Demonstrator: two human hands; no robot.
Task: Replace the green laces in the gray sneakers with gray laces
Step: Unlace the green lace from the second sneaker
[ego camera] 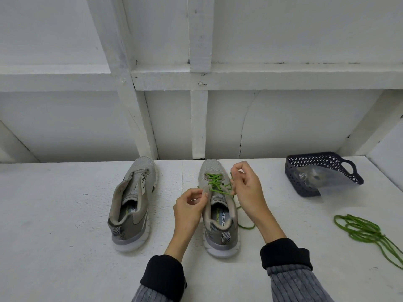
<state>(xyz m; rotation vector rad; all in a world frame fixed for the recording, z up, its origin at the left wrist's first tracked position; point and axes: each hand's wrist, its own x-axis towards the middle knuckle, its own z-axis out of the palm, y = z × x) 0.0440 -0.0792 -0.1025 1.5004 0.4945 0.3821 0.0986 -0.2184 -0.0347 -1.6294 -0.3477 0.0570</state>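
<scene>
Green lace [214, 182] (half threaded) between both hands [220, 199].

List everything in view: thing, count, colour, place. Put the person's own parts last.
unlaced sneaker: one, gray, left on the table, no lace.
laced sneaker: one, gray, centre, between the hands.
green lace: one, partly threaded in the laced sneaker, its end trailing to the right.
loose green lace: one, coiled on the table at right.
basket: one, dark blue, far right, holding a clear plastic bag.
table: one, white.
left hand: holds the laced sneaker's collar.
right hand: pinches the green lace.
</scene>
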